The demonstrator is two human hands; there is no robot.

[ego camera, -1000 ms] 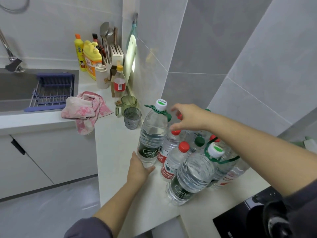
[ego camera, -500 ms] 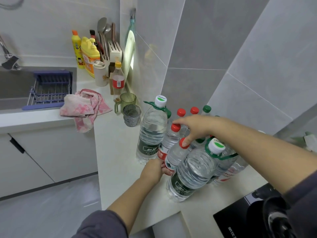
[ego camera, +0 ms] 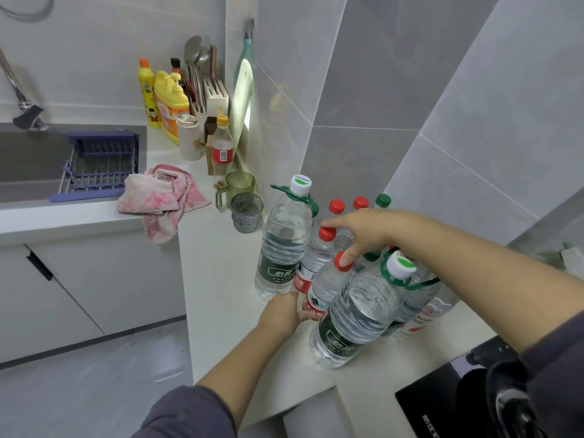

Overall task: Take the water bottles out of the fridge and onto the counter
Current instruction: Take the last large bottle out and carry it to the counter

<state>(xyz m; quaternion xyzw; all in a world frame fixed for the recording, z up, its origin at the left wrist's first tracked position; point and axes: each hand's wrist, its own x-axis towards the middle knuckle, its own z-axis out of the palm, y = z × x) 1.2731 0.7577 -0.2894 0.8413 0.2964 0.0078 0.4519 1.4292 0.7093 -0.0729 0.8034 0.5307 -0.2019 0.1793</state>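
**Left hand moved off tall bottle onto small one**

Since a second ago the left hand had left the base of the tall bottle and gone right to the front small bottle. Its fingers were curled round that bottle's red-labelled lower part. The right hand had dropped onto the caps. It was spread wide, thumb tip on the front small bottle's red cap and forefinger tip at the cap of the second small bottle, closed round neither.

All bottles stood on the counter, clustered in the wall corner. A second large bottle stood nearest the camera, just beside the front small bottle. Rear bottles showed red and green caps behind the right hand.

Left of the cluster: grey cup, green mug, pink towel over the counter's edge, near the sink.
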